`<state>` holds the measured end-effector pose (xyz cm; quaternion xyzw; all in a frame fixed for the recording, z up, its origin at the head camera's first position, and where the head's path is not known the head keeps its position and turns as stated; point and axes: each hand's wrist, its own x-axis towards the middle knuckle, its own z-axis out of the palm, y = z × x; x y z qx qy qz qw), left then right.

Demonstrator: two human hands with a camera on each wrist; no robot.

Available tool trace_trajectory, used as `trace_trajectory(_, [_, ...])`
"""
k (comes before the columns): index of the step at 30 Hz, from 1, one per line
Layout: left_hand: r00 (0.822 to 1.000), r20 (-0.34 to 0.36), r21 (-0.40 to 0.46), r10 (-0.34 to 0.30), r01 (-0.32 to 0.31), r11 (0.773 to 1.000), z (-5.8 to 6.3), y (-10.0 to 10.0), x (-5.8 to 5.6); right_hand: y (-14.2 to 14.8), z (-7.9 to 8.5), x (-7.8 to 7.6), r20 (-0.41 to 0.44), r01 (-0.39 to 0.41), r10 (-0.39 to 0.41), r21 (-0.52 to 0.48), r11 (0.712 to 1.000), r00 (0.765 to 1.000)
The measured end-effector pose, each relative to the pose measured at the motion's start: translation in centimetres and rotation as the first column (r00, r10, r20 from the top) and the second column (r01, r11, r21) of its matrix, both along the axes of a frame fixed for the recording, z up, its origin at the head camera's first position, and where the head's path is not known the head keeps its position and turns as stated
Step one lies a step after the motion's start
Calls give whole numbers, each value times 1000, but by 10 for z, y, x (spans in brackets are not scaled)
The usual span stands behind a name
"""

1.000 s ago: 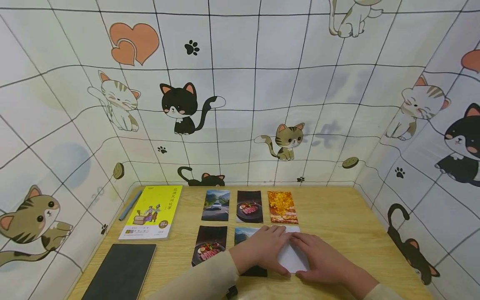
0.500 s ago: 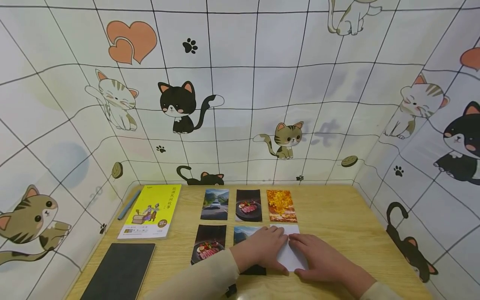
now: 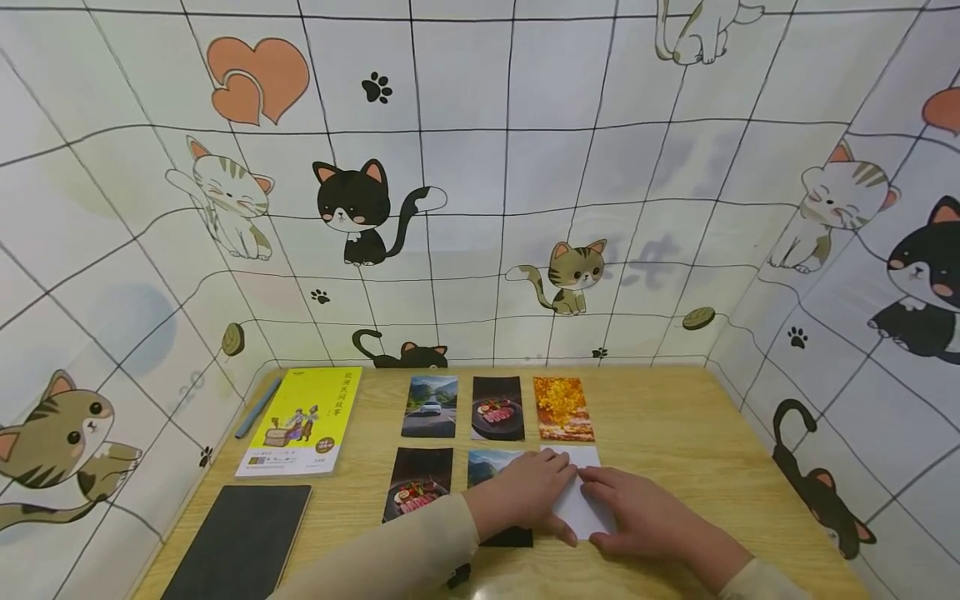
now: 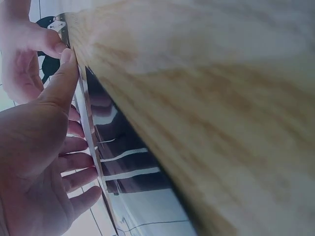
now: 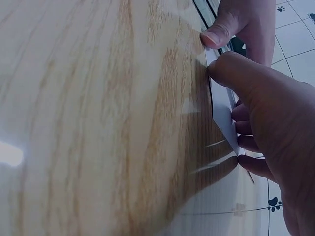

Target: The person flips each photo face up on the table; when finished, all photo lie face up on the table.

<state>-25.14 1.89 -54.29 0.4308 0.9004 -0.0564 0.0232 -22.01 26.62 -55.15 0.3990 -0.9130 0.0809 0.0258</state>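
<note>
A white-faced card [image 3: 582,510] lies on the wooden table in the bottom right spot of two rows of photo cards. My left hand [image 3: 527,493] rests on its left part, fingers fairly straight, and covers much of a landscape card [image 3: 491,467] beneath the wrist. From the other side, my right hand [image 3: 647,518] touches the right part of the white card with its thumb and fingertips. In the right wrist view both thumbs meet near the close edge of the white card [image 5: 222,105]. What the card's underside shows is hidden.
Behind lie a road-and-car card [image 3: 430,407], a steak card [image 3: 497,408] and an autumn-leaves card [image 3: 563,408]. Another steak card [image 3: 417,483] is left of my hands. Further left are a yellow book [image 3: 307,421], a blue pen [image 3: 258,408] and a black notebook [image 3: 236,542].
The head view has tilted slightly. Both hands stay in place on the white card, and the cards lie as before.
</note>
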Motion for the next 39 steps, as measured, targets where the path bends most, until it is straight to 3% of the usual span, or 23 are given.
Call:
trace_trajectory(9, [1000, -2, 1, 3, -3, 1000, -6, 0, -7, 3, -4, -3, -8, -3, 3, -6, 1000, 1000])
trace_trajectory(18, [998, 55, 28, 11, -12, 1000, -7, 1, -11, 4, -5, -3, 48, 19, -17, -34, 999, 999])
trace_trajectory(22, [997, 70, 46, 44, -48, 998, -5, 1, -11, 5, -7, -3, 102, 58, -54, -36, 998, 993])
trace_trajectory(27, [993, 87, 29, 79, -82, 996, -1, 0, -9, 6, -5, -3, 106, 97, -95, -16, 995, 990])
trace_trajectory(39, [996, 72, -14, 53, -52, 999, 0, -2, -7, 7, -1, -2, 99, 94, -95, 13, 995, 991])
